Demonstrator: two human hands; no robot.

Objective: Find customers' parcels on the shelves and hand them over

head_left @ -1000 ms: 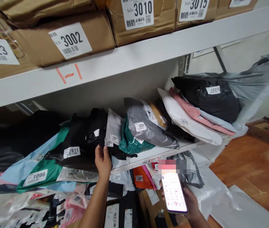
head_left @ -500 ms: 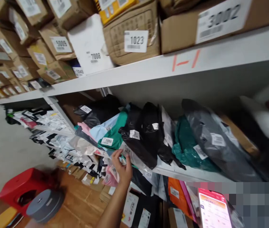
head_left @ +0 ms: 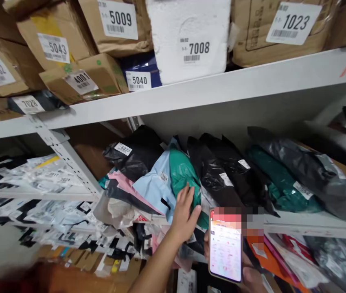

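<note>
My left hand lies on a green plastic mailer bag on the middle shelf, fingers stretched out and thumb apart. Just left of that bag leans a light blue mailer bag with a small label. Black mailer bags lean to its right. Low on the right, my right hand is wrapped round a smartphone, whose lit screen faces me. Part of this hand is hidden behind the phone.
Above runs a white shelf edge under numbered cardboard boxes and a white foam box. A perforated upright stands at left, beside shelves of small white parcels. Orange and pink packages lie below right.
My view has turned left and come closer to the shelf. My left hand has moved from beside a whitish bag onto the green one. The phone has come closer to the left hand.
</note>
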